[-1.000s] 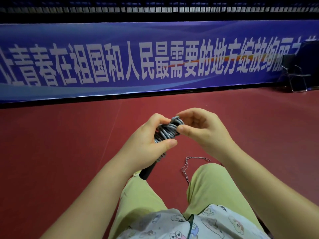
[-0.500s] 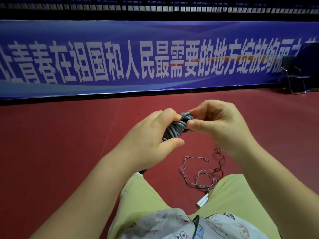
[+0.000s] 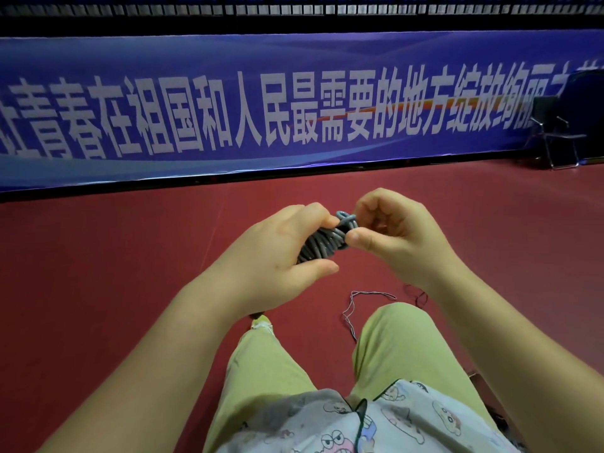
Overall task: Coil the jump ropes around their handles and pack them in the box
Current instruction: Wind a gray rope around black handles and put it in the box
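Head view, person seated on red floor [image 3: 98, 289], legs in light green trousers [image 3: 398, 348] stretched forward, patterned shirt hem [image 3: 376, 423] at the bottom edge of the view.

Jump rope [image 3: 322, 245]: grey cord wound in a tight bundle of many turns, held up in the air above the floor between the two hands, in front of the knees. A small loop of the cord stands up at the top of the bundle, between the two hands. Handles mostly hidden by the palm and the coils; cannot tell how they lie.

Left hand [image 3: 277, 253]: fingers curled round the bundle from the left, thumb lying under it, pointing right. It grips the coil.

Right hand [image 3: 395, 230]: fingers curled, thumb and fingertips pinching the cord at the upper right end of the bundle, just beside the loop.

On the floor between the knees and under the right wrist: a thin loose cord [image 3: 359, 300], lying slack in open curves; its far end runs behind the right trouser leg, hidden.

Far edge of the floor: long blue banner [image 3: 228, 103] with white characters. Far right corner: a dark folding chair [image 3: 555, 132] standing against the banner
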Demonstrator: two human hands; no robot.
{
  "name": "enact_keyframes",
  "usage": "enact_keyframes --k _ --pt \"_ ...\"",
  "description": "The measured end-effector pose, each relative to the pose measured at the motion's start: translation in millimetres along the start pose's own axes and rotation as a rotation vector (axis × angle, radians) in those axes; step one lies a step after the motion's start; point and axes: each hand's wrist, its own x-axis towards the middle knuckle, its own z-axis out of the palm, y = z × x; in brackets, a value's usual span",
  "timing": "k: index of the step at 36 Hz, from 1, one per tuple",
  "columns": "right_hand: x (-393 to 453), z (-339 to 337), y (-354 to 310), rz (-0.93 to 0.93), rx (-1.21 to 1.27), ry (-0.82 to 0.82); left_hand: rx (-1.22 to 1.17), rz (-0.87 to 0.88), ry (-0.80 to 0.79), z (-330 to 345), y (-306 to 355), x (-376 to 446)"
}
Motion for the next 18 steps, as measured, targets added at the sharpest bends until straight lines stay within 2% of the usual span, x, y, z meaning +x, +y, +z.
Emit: enact_keyframes --k 3,5,8,10,18 --pt "1.8 -0.1 1.8 -0.02 0.005 0.023 -0.041 -0.001 0.004 -1.0 2.1 0.9" --pt "4.0 -2.7 3.5 0.031 0.068 -0.027 -0.013 0.006 -0.021 0.2 3.1 2.0" --pt "8.6 -16.7 10.7 0.237 0.396 -0.272 0.01 0.008 -0.084 6.8 5.3 3.9" --pt "13.0 -26.8 14.2 0.351 0.467 -0.394 -0.009 -0.005 -0.117 12.2 6.8 3.9" --pt "18.0 -42.9 9.5 0.447 0.302 -0.488 -0.089 -0.071 -0.139 22.1 10.2 3.3"
